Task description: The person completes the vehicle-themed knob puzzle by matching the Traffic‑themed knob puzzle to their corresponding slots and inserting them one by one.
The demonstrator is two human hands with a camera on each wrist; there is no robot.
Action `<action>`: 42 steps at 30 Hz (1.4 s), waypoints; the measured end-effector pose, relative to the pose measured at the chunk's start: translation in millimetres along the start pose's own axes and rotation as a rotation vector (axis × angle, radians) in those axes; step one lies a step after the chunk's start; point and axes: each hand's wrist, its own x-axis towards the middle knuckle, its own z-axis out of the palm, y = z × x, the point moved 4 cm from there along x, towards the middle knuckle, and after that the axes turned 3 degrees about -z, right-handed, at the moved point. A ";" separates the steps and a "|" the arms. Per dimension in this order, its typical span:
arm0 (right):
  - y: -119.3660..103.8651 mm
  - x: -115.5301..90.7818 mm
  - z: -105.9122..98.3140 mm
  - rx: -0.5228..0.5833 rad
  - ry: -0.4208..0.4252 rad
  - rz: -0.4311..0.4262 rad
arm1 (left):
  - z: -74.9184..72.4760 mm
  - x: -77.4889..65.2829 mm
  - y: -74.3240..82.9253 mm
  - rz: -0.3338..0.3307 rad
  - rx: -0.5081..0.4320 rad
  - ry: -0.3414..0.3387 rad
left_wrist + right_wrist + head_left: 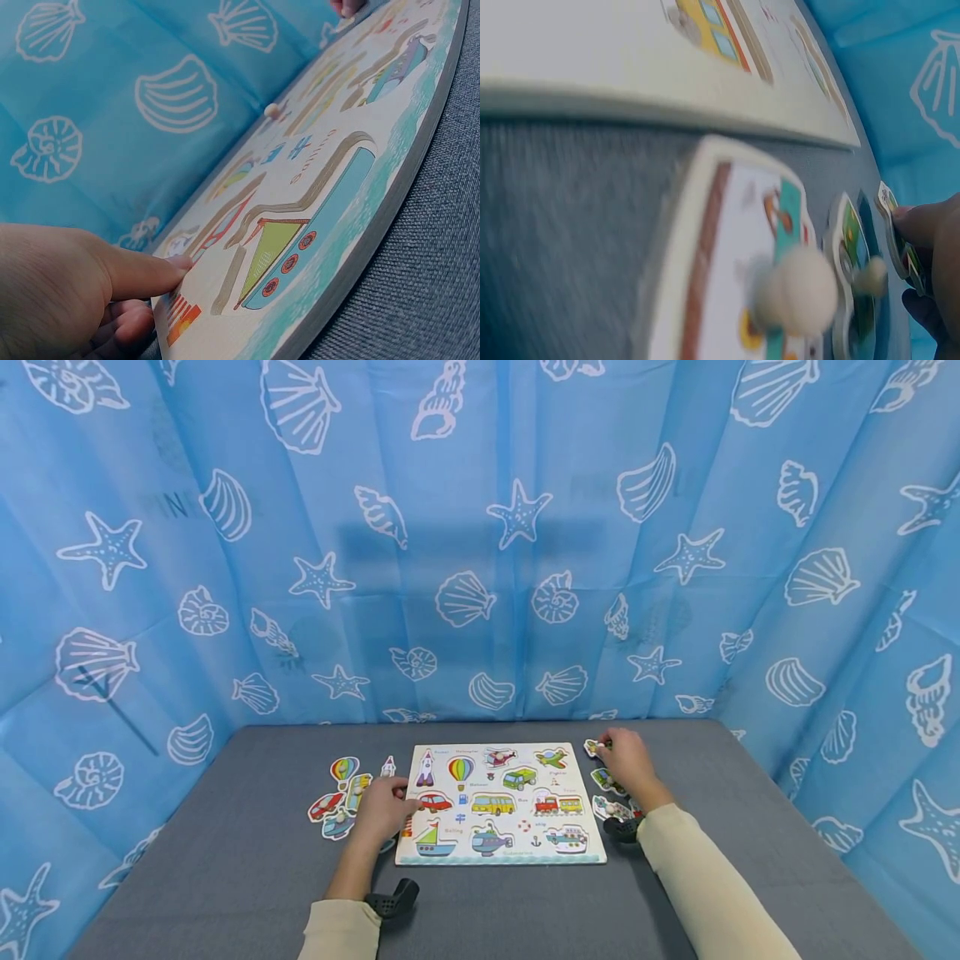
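Note:
A white wooden puzzle board (517, 860) with printed vehicles and recessed shapes lies flat on the grey table. My left hand (382, 814) holds its left edge, the thumb (150, 271) on top and the other fingers curled beside the edge, partly hidden. Just past the board's right side, my right hand (630, 767) pinches a small puzzle piece (891, 217) with green and yellow print, held on edge between thumb and fingers. Several knobbed pieces lie below that hand, among them a green vehicle piece (607, 782) and a white piece (611, 810).
Left of the board lie several more pieces, including a balloon (344, 769), a red car (326, 806) and a rocket (387, 767). A blue curtain (480, 552) with white shells hangs behind and at the sides of the table (517, 918).

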 end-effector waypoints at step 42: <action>-50.7 -4.6 38.6 0.066 -0.009 -0.086 | -0.5 -0.2 0.4 0.027 0.009 0.009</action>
